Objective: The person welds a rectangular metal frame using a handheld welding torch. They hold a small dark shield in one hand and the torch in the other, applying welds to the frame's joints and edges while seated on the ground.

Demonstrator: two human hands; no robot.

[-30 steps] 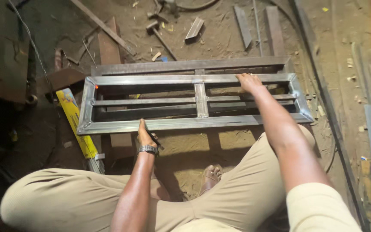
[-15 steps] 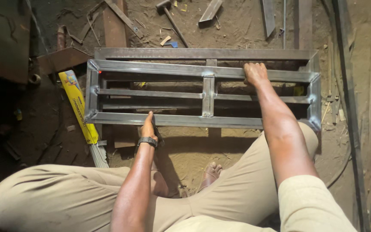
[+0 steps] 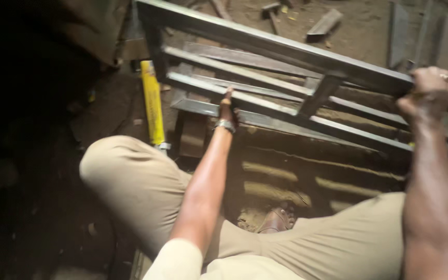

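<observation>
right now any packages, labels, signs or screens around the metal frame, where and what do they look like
No packages, signs or screens in view.
Yellow level: long yellow bar lying on the dirt floor just left of the metal frame, with dark markings on its face too blurred to tell if they are a label.
Left hand rests on the frame's near bar; right hand grips its far bar.

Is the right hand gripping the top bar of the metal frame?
Yes, the right hand is closed around the upper bar of the metal frame.
</observation>
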